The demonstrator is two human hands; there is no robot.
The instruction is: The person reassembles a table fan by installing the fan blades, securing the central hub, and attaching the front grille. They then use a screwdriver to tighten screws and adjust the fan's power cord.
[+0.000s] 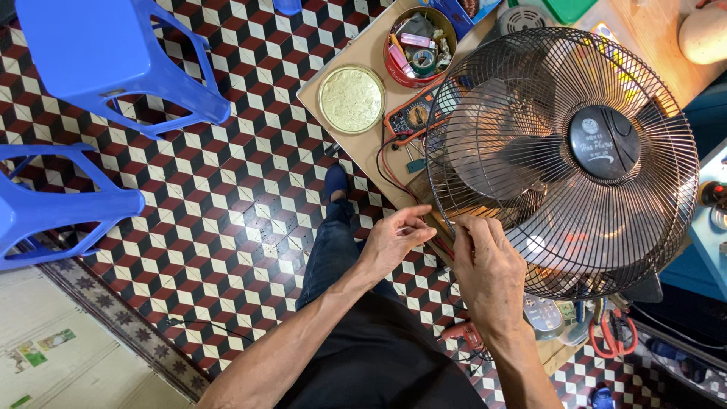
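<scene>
A: Both hands are up at the rim of the round black wire-grille electric fan (pixel 562 155), which lies face-up on the wooden worktable (pixel 363 45).

B: And the grips?

A: The right hand (pixel 491 274) has its fingers bent against the lower left edge of the grille, thumb and forefinger pressed together at the wire rim. Whether something small sits between them, I cannot tell. The left hand (pixel 392 238) is just beside it, fingertips pinched together, close to the rim; what it pinches, if anything, is too small to make out.

B: What's around them?

A: Behind the fan, a round red tin (pixel 419 47) full of small parts, and next to it a flat gold round lid (pixel 351 99). An orange-edged multimeter (pixel 411 115) lies against the grille, its red and black leads (pixel 388 163) looping toward the hands.

B: And lower down?

A: Orange-handled scissors (pixel 612 333) near the fan's lower edge. Two blue plastic stools (pixel 113 57) stand on the red, black and white cube-patterned tile floor (pixel 227 220), well apart from the table.
</scene>
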